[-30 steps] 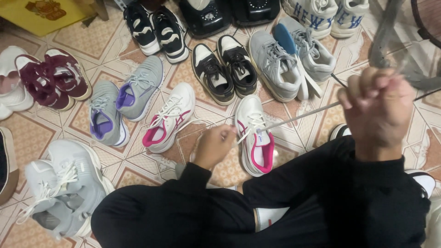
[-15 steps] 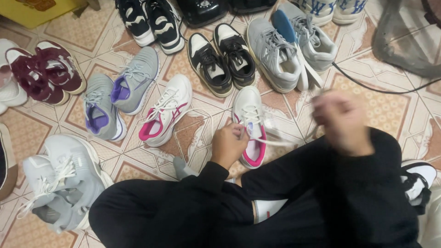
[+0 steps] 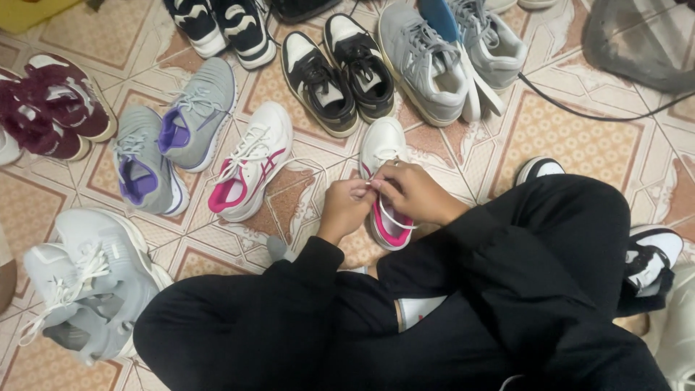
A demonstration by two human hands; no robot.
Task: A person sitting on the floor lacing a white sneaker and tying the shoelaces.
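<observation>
Both hands meet over the white-and-pink shoe (image 3: 385,156) on the floor (image 3: 565,123), just in front of the person's crossed legs. The left hand (image 3: 346,208) and right hand (image 3: 414,192) each pinch the white lace (image 3: 391,219) with closed fingers. The lacing looks partly done: a loose loop hangs near the heel. Its mate (image 3: 250,163) lies nearby, laced.

Only one possible package: a flat yellow box (image 3: 32,11), cut off at the top left corner of the view, far up and left of the fingers. Only a corner shows; its lettering is out of view. No labels, signs or screens visible.
</observation>
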